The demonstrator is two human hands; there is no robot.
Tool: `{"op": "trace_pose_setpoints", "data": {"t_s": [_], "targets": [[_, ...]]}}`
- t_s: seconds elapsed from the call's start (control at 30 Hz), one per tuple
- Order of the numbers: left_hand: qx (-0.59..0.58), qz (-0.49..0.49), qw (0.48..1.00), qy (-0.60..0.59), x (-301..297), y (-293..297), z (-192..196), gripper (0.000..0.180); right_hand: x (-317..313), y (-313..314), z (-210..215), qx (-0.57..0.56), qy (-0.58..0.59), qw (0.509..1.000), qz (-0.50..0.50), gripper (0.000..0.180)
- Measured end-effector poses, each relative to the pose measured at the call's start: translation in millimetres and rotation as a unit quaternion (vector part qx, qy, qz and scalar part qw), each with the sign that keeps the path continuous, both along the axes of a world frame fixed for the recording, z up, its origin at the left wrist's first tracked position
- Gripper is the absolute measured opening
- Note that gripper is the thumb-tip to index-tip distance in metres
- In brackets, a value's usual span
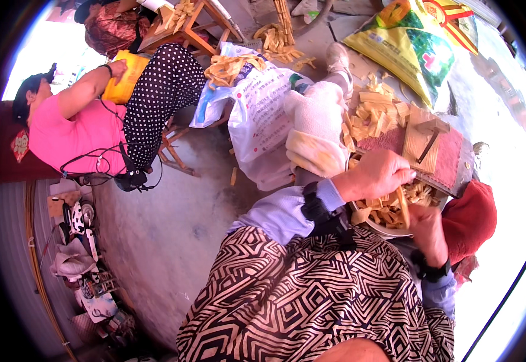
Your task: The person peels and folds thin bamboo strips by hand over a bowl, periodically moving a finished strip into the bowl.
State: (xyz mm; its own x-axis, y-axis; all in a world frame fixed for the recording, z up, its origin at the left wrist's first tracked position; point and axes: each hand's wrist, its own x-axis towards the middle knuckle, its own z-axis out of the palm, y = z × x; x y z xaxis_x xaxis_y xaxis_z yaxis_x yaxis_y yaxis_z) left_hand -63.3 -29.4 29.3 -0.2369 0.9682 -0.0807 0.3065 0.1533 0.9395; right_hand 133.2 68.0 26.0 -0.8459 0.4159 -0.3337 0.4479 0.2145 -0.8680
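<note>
Over a round white-rimmed bowl [390, 231] in my lap, my left hand [376, 175] is closed, thumb and fingers pinching the upper end of a thin tan strip [403, 206]. My right hand [429, 234] is at the strip's lower end, its fingers bent round it and partly hidden. Curled tan strips [384, 212] fill the bowl, looking like split bamboo or wood. Just beyond stands a wooden block [419, 145] with a dark metal rod and crosspiece on it, upon a reddish padded board [453, 158]. More flat strips [375, 114] are heaped beside the block.
A person in pink [79, 136] sits at the left with a yellow object [131, 78]. White plastic bags [257, 114] with strips on top lie between us. A yellow-green sack [405, 48] is at the far right, a red cloth [471, 214] by my right hand.
</note>
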Motion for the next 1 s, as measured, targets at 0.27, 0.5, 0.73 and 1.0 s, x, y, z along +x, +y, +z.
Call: {"op": "trace_pose_setpoints", "data": {"t_s": [0.27, 0.5, 0.73, 1.0], "targets": [[0.029, 0.019, 0.962, -0.270, 56.1, 2.7, -11.5, 0.016, -27.7, 5.7, -9.5, 0.109, 0.154, 0.960, -0.209, 0.018], [0.061, 0.021, 0.879, -0.472, 64.5, 3.2, -25.4, 0.024, -25.4, -2.3, -4.1, 0.289, 0.133, 0.933, -0.169, 0.030], [0.049, -0.004, 0.999, 0.002, 43.8, -6.9, -40.3, 0.008, -8.9, -0.7, -18.4, 0.306, 0.059, 0.945, -0.102, 0.015], [0.206, 0.022, 0.922, 0.328, 43.2, 3.8, -24.9, 0.015, -6.2, -1.6, -45.5, -0.376, 0.119, 0.888, -0.236, 0.033]]}}
